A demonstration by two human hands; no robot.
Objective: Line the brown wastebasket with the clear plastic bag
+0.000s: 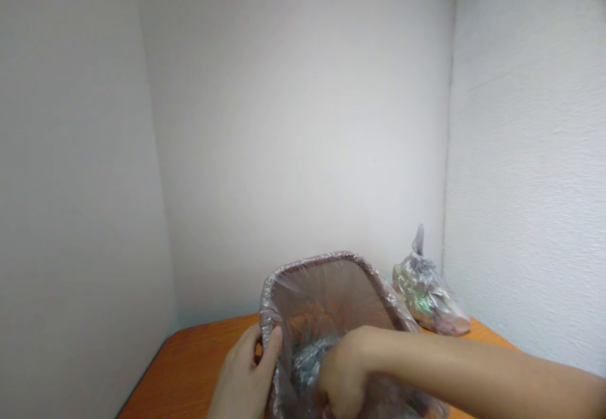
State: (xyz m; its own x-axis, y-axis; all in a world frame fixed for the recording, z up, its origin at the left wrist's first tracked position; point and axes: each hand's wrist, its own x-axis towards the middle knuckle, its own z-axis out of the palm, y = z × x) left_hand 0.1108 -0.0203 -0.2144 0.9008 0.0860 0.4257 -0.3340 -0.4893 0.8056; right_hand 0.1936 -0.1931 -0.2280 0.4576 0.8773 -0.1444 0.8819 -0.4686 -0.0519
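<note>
White walls close in around the orange bench. On it stands my bin, lined with a clear bag. My left hand pinches the liner at the rim, grip closed. My right hand is fisted inside on crumpled plastic. A small knotted bag lies just right.

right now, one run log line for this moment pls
left hand: grips bin rim | right hand: inside clear liner, hold unclear | bin: on orange table | tied bag: right of bin
</note>
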